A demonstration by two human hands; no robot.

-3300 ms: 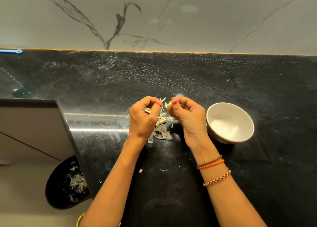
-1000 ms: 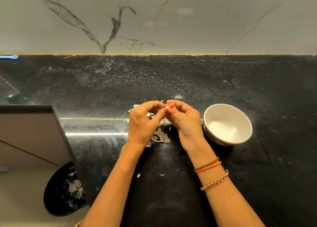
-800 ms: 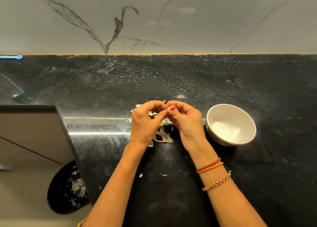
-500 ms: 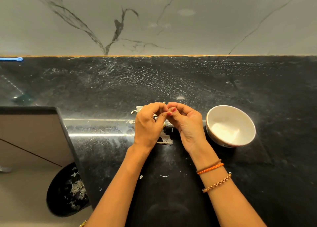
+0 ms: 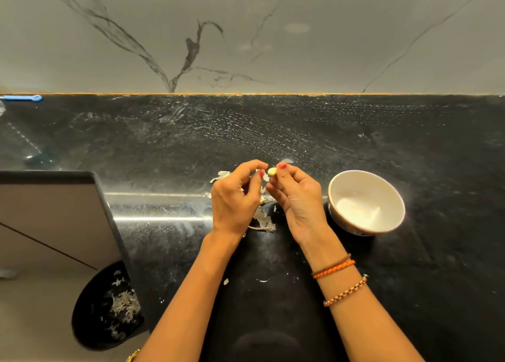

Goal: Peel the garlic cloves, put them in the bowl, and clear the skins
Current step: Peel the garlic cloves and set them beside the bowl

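We see a grey marbled wall [image 5: 246, 33] at the back and, below it, a black bench [image 5: 355, 137], dusty and streaked, filling most of the view. At the left a grey cabinet panel [image 5: 49, 214] drops away from the bench edge, and beneath it on the floor stands a black bin [image 5: 106, 307] with pale skins lying inside. To the right on the bench sits a white bowl [image 5: 366, 201], upright; we cannot tell whether anything lies in it.

Over the middle of the bench we find both hands raised close together. The right hand [image 5: 297, 197], just left of the bowl, pinches a small pale garlic clove [image 5: 271, 171] between thumb and fingers, its fingers curled round it. The left hand [image 5: 235, 197] is curled beside it, its thumb tip just next to the clove; whether it touches or holds a shred of skin we cannot tell. Under and between the hands lies a scatter of garlic skins [image 5: 262, 222] on the bench. Bracelets [image 5: 334, 268] circle the right wrist. At the far left edge rests a small blue object [image 5: 24, 98].
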